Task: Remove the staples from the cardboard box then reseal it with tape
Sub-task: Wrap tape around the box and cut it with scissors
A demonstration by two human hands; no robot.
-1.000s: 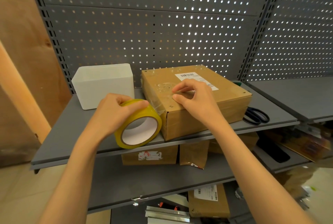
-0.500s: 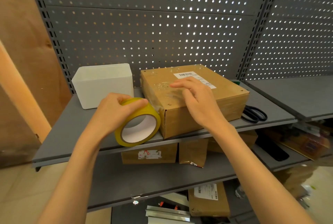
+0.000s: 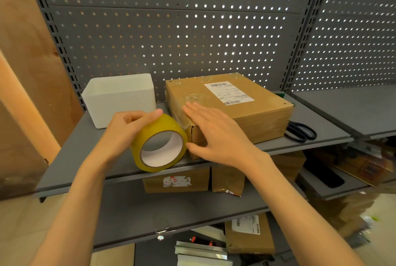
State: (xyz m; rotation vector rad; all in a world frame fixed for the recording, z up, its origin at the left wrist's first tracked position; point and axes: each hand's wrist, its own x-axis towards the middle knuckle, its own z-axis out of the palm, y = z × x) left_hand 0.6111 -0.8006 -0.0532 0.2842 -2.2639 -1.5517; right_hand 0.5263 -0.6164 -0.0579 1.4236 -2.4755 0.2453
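Smoothing tape over the stiff, light-looking cardboard box on the shelf, the flat right hand presses its corner while the left hand grips the tape roll by its rim.

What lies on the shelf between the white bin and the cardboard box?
In the head view, the left hand and the yellow tape roll it grips sit between the white bin and the cardboard box, the roll touching the box's near corner.
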